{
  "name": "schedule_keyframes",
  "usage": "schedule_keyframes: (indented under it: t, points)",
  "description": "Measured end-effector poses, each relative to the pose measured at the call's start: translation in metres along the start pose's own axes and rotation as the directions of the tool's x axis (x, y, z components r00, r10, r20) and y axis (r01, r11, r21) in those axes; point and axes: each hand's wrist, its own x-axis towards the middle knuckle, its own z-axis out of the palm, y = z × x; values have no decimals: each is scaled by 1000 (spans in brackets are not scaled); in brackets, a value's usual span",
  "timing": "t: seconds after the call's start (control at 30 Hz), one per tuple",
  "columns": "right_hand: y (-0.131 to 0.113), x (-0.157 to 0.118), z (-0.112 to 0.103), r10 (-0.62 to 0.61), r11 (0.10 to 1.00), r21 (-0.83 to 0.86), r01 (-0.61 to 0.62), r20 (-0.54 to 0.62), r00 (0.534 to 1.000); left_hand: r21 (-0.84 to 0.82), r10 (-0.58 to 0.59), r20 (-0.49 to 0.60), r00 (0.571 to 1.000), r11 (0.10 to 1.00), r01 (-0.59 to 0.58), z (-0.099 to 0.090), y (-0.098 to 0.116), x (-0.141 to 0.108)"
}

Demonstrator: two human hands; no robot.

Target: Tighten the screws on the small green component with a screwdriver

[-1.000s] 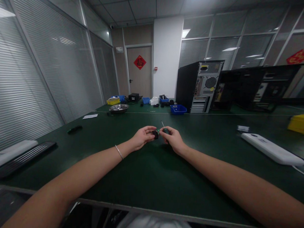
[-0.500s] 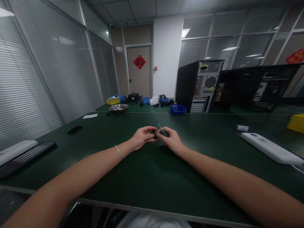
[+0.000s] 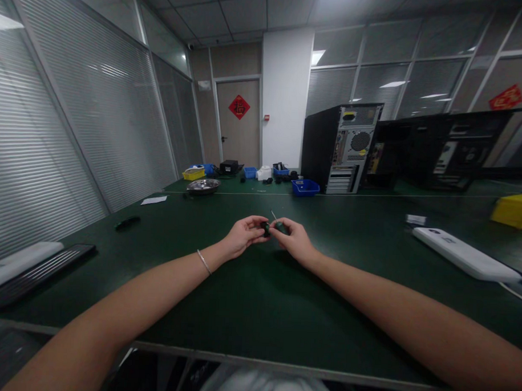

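Note:
My left hand point(image 3: 244, 236) is closed around a small dark part point(image 3: 265, 229), pinched between thumb and fingers; its kind is too small to make out. Close beside it on the right, my right hand point(image 3: 294, 236) grips a screwdriver with a green handle point(image 3: 280, 227). The thin metal shaft points up and away to the left, clear of the dark part. Both hands are just above the middle of the green table point(image 3: 248, 303), and the right fingertips nearly meet the dark part.
A metal dish point(image 3: 203, 186), a blue bin point(image 3: 305, 187) and a computer tower point(image 3: 344, 147) stand along the back. White paper point(image 3: 153, 200), a dark object point(image 3: 127, 222) and a black keyboard point(image 3: 44, 270) lie left. A white elongated device point(image 3: 464, 254) and a yellow bin point(image 3: 514, 211) are right.
Both hands stay in nearly the same place, holding the same things. The dark part looks slightly turned in my left fingers; the view has shifted very slightly.

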Motion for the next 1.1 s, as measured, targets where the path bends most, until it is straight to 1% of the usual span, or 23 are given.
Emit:
schedule_keyframes:
  t: [0.13,0.37,0.47,0.63,0.77,0.87,0.93,0.97,1.0,1.03,1.07,1.1]
  points:
    - [2,0,-1,17,1000,13,-17,10,1000,-9,-14,5,1000,1000,14,1,2,-1]
    - [7,0,0,71,993,89,-74,34,997,-14,-67,12,998,998,67,2,3,-1]
    - [7,0,0,80,994,73,-83,37,996,-5,-69,1,998,998,69,2,2,0]
    - [5,1,0,91,995,29,-91,7,996,62,-82,3,997,995,81,7,3,-2]
    - [5,1,1,122,989,84,-124,27,992,73,-69,11,998,995,68,11,2,-3]
    - [8,2,3,144,980,136,-147,33,989,35,-63,8,998,997,63,5,2,2]
    - [10,3,3,151,978,142,-154,33,988,1,-33,-51,998,999,33,-8,7,9]
    - [11,3,2,155,978,135,-159,37,987,-13,10,-124,992,1000,-12,-18,11,12]
    - [11,3,1,161,978,125,-165,45,986,-18,52,-222,974,998,-57,-29,16,16]
    - [12,2,0,166,979,114,-171,54,985,-15,85,-350,933,995,-96,-42,22,18]
    - [12,2,-1,169,979,104,-175,63,984,-3,118,-483,867,991,-136,-56,29,19]
    - [12,2,-2,169,980,95,-175,72,983,8,133,-539,832,988,-153,-69,35,19]
